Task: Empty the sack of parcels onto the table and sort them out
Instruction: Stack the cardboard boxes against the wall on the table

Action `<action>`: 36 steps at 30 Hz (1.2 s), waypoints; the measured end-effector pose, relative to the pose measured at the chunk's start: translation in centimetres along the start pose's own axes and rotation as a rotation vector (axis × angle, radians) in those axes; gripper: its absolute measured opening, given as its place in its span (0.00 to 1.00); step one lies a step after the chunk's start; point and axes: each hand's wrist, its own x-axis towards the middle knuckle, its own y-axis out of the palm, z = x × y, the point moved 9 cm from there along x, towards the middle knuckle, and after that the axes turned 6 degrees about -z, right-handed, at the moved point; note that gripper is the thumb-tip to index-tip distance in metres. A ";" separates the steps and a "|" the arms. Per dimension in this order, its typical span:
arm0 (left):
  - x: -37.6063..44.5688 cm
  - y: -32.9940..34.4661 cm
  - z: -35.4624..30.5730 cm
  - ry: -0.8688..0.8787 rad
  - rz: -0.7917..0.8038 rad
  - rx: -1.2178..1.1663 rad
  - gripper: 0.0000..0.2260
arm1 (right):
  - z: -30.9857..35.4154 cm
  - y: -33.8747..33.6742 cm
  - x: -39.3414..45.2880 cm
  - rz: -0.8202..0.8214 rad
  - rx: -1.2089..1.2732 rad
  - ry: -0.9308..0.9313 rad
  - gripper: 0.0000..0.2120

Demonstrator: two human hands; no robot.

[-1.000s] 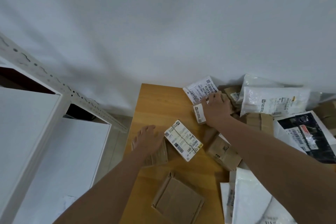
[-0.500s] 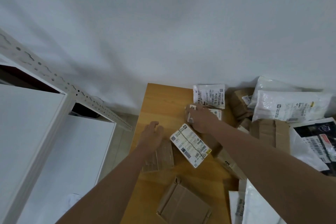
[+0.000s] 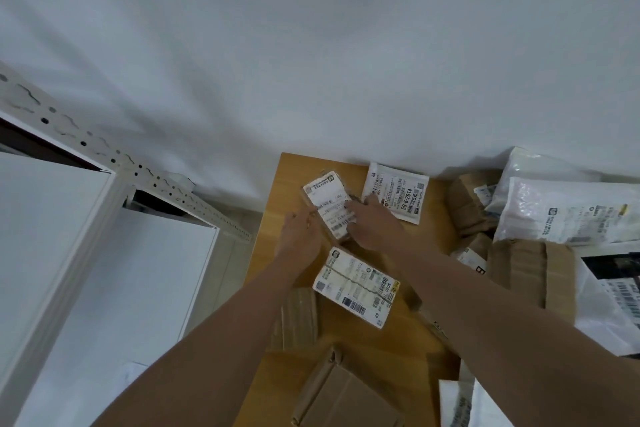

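A small labelled box (image 3: 327,199) lies near the far left corner of the wooden table (image 3: 277,253). My left hand (image 3: 300,236) touches its left edge and my right hand (image 3: 372,225) rests on its right side, fingers laid over the label. Just behind the right hand lies a white labelled mailer (image 3: 398,196) against the wall. A second labelled box (image 3: 356,286) sits nearer me between my forearms. A brown taped box (image 3: 299,319) lies under my left forearm, and a brown cardboard box (image 3: 346,395) sits at the near edge.
A heap of brown boxes (image 3: 467,204) and white plastic mailers (image 3: 568,215) covers the right of the table. A black mailer (image 3: 616,274) shows at the right edge. White metal shelving (image 3: 86,218) stands close on the left, and a white wall runs behind the table.
My right hand has carried the small labelled box leftwards from the heap to the far left corner. My left hand left the brown taped box and moved forward to meet it.
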 end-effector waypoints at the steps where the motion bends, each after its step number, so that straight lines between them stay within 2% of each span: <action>1: 0.3 0.2 0.1 -0.007 0.008 -0.024 0.18 | 0.6 0.2 0.5 0.005 0.040 -0.012 0.25; 6: 2.2 -0.2 1.4 -0.083 0.045 -0.044 0.21 | 3.6 0.5 2.7 -0.016 0.147 -0.061 0.25; 10: 3.2 -1.2 1.9 -0.055 0.018 0.077 0.25 | 4.8 1.1 3.2 -0.019 0.239 -0.104 0.24; 12: 3.3 -1.7 2.0 -0.031 -0.005 0.139 0.26 | 3.1 -0.6 2.9 -0.225 0.259 -0.050 0.21; 14: 3.2 -1.8 1.9 -0.019 -0.017 0.212 0.26 | -1.3 -2.8 2.3 -0.459 0.187 0.145 0.20; 15: 3.0 -1.9 1.8 -0.011 -0.029 0.266 0.26 | -3.9 -3.1 2.0 -0.491 0.155 0.243 0.23; 17: 2.7 -1.8 1.4 0.010 -0.053 0.353 0.25 | -7.9 -2.2 2.2 -0.362 0.067 0.343 0.30; 19: 2.5 -1.8 0.8 0.050 -0.091 0.366 0.20 | -9.4 -1.3 2.5 -0.235 -0.033 0.310 0.34; 21: 2.4 -2.5 0.2 0.106 -0.164 0.384 0.15 | -9.0 -1.3 2.5 -0.218 -0.123 0.259 0.37; 23: 2.4 -3.0 -0.1 0.181 -0.204 0.462 0.19 | -8.4 -1.2 2.2 -0.164 -0.202 0.248 0.45; 26: 2.2 -2.0 0.2 0.256 -0.069 0.602 0.31 | -8.8 -0.1 1.7 -0.069 -0.227 0.238 0.54; 28: 2.1 -1.0 1.1 0.250 0.041 0.656 0.34 | -9.0 -0.2 1.4 -0.099 -0.228 0.208 0.52; 30: 2.0 -0.9 1.7 0.226 0.066 0.686 0.35 | -8.6 -0.9 1.3 -0.169 -0.172 0.185 0.45; 34: 1.5 -1.6 1.3 0.186 0.035 0.709 0.31 | -8.0 -3.3 0.2 -0.267 0.086 0.244 0.21; 36: 1.1 -1.9 1.0 0.134 0.013 0.628 0.29 | -7.5 -4.9 -0.9 -0.308 0.168 0.267 0.14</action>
